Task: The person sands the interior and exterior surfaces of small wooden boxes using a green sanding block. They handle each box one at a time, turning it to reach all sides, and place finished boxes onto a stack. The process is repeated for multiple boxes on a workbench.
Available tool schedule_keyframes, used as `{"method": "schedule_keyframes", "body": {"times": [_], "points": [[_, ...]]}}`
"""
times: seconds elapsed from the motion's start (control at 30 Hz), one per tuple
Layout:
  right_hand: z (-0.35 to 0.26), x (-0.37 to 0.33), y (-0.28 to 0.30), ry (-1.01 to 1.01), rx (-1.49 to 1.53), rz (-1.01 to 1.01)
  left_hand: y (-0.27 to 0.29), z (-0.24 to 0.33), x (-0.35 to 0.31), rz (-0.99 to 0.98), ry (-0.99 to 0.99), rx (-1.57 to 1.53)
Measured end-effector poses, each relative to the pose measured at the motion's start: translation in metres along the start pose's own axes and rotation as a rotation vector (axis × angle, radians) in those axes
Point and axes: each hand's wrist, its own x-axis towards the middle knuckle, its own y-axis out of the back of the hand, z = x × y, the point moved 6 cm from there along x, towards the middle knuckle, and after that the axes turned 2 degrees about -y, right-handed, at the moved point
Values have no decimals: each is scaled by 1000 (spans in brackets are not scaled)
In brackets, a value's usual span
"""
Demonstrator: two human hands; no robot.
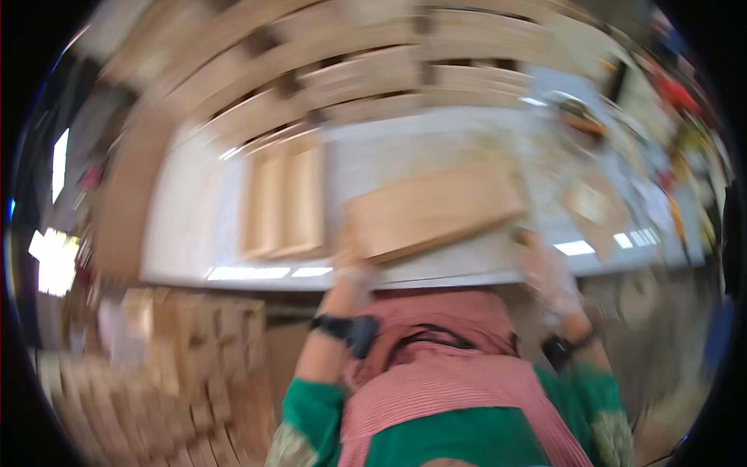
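The picture is badly motion-blurred. A flat wooden panel is raised above the edge of a pale worktable. My left hand, gloved, grips the panel's lower left corner. My right hand, also gloved, is at the panel's right end, and blur hides how it touches. Dark bands sit on both wrists. A wooden frame with two openings lies flat on the table to the left of the panel.
Long wooden boards are stacked beyond the table. Stacks of small wooden pieces stand on the floor at lower left. Assorted blurred items lie on the table's right side. A bright window is at far left.
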Motion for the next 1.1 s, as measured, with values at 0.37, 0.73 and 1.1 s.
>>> {"method": "schedule_keyframes", "body": {"times": [0.37, 0.73, 1.1], "points": [[74, 6, -37, -69, 128, -119, 110, 218, -1, -2, -239, 143], [92, 5, -47, -47, 113, -71, 436, 191, -138, 447, 326, 1491], [60, 1, -28, -207, 59, -120, 540, 30, -192, 220, 1017, 1397]]}}
